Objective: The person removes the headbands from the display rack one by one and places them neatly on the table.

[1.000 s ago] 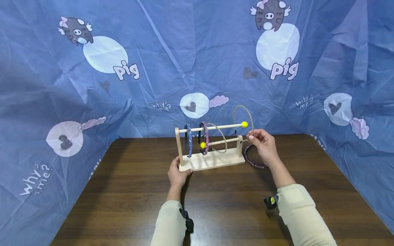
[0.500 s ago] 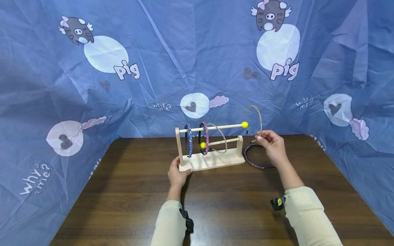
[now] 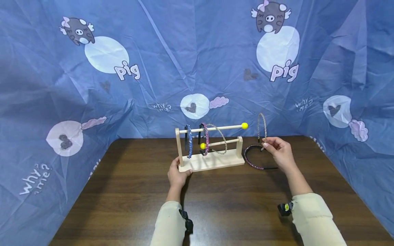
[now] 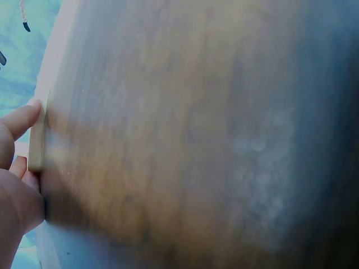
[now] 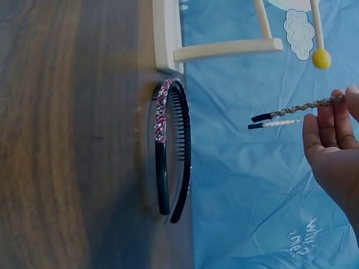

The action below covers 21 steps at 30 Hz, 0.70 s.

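In the head view, my left hand point(image 3: 176, 174) grips the left end of the pale wooden headband stand's base point(image 3: 212, 164), thumb along the front edge. My right hand point(image 3: 280, 153) pinches a thin, gold beaded headband point(image 3: 265, 128) near one end, its arch upward, right of the stand. The right wrist view shows this headband's dark tips point(image 5: 261, 118) pointing away from the fingers. On the stand's upper rod hang a glittery blue headband point(image 3: 190, 141) and a pink one point(image 3: 207, 140). A second gold headband point(image 3: 224, 136) overlaps the lower rod point(image 3: 232, 140).
A black toothed headband with pink glitter point(image 3: 253, 165) lies on the brown wooden table point(image 3: 221, 205), below the right hand. Yellow balls cap the upper rod point(image 3: 244, 125) and the lower rod point(image 3: 202, 146). A blue printed cloth point(image 3: 166, 68) surrounds the table's back and sides.
My right hand has moved right and down, carrying the gold headband from beside the upper rod's ball to above the headband on the table. The left hand and stand stay put.
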### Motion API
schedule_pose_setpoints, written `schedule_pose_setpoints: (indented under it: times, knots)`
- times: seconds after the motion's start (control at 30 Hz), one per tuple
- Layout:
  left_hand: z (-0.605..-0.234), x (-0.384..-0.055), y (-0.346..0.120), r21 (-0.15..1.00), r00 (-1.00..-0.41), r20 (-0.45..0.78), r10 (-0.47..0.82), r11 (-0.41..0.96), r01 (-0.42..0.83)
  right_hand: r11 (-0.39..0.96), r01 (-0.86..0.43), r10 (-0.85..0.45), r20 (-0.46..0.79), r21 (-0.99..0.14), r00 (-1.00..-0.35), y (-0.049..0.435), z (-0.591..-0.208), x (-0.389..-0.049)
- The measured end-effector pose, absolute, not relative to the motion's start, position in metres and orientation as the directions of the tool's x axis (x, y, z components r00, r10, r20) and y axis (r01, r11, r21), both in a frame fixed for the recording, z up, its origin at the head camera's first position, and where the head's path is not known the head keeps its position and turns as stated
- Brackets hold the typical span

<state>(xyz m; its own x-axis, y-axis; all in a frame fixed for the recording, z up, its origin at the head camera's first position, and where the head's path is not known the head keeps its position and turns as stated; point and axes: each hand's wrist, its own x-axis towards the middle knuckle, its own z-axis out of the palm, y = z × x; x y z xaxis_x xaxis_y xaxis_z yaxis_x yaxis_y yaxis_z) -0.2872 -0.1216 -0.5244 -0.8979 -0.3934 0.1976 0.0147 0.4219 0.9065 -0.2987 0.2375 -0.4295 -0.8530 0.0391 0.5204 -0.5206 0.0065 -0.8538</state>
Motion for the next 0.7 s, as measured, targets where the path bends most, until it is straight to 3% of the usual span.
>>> schedule_pose_setpoints:
  times: [0.47,0.7]
  knots:
    - [-0.523,-0.288,-0.123,0.899,-0.901,0.200,-0.385,0.438,0.013,0.272,-0.410,-0.075,0.405,-0.871,-0.911,0.240,-0.425,-0.275]
    - [-0.524,-0.286,-0.122,0.901,-0.902,0.198,-0.384,0.434,0.012,0.338,-0.390,-0.095,0.381,-0.857,-0.920,0.245,-0.426,-0.265]
